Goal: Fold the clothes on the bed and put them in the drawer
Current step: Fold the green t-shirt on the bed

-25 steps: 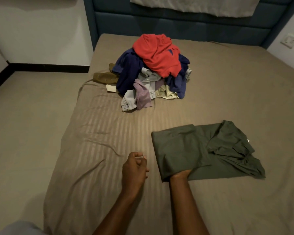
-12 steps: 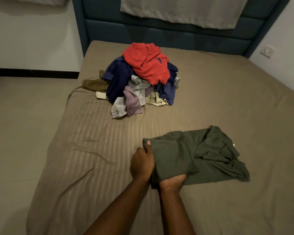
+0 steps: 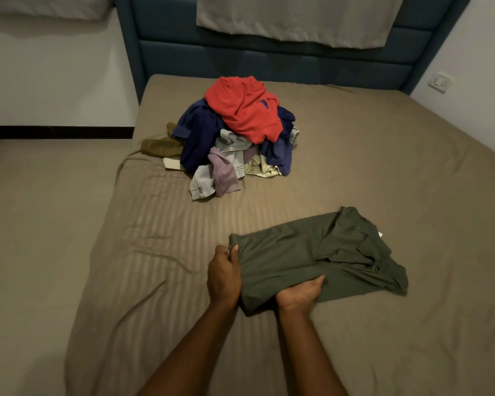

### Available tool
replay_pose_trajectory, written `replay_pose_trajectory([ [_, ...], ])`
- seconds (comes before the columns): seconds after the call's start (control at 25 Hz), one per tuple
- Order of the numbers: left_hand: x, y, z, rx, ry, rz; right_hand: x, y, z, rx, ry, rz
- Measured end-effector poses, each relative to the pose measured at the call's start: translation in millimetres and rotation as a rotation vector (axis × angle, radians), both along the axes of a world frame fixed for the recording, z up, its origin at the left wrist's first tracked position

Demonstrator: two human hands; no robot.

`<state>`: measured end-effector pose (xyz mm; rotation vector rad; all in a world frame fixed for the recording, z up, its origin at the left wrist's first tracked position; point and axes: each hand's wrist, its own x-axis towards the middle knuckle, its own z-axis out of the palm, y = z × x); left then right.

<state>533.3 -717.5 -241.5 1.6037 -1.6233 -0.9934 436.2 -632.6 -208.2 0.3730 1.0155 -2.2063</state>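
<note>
Striped taupe bedsheet (image 3: pixel 143 224); left hand (image 3: pixel 223 277), right hand (image 3: pixel 299 292) fingers clamped on soft olive shirt (image 3: pixel 303 252).

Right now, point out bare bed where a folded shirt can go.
Bare sheet lies right of the clothes pile, up to the headboard. More lies between pile and green shirt. Crowded: where both hands grip that shirt.

Bed (image 3: pixel 383 167), brown striped sheet, rumpled along left side. Lying on it: heap of unfolded clothes (image 3: pixel 237 138) near headboard end, red garment (image 3: pixel 246 110) topmost; dark green shirt (image 3: pixel 312 252), partly folded, nearer foot, well apart from heap.
</note>
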Motion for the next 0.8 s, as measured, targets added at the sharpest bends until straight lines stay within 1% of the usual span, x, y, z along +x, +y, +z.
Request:
replay_pose_trajectory([
  [0.04,15,-3,-3,-0.013,0.006,0.002,-3,-1,-10,-0.19,-0.152,0.001],
  [0.12,50,-9,-11,-0.051,0.009,-0.006,9,2,-6,-0.331,-0.186,0.043],
  [0.24,103,-18,-11,-0.107,-0.004,0.019,42,4,-13,-0.414,-0.231,0.18],
  [0.28,119,-20,-6,-0.125,-0.005,0.038,53,6,-14,-0.475,-0.245,0.227],
  [0.36,151,-27,2,-0.141,0.03,0.068,70,10,-12,-0.506,-0.219,0.332],
  [0.44,178,-30,1,-0.146,0.052,0.043,86,13,-15,-0.447,-0.135,0.417],
  [0.48,186,-30,0,-0.144,0.011,0.012,93,14,-19,-0.373,-0.071,0.453],
  [0.6,184,-18,-3,-0.103,-0.312,-0.067,96,16,-28,-0.165,0.084,0.498],
  [0.68,173,-7,-4,-0.175,-0.459,-0.048,82,8,-27,-0.107,0.198,0.527],
  [0.72,170,-3,-4,-0.221,-0.483,-0.048,70,2,-27,-0.093,0.237,0.543],
  [0.8,172,-1,-2,-0.251,-0.454,-0.021,50,-5,-25,-0.025,0.363,0.61],
])
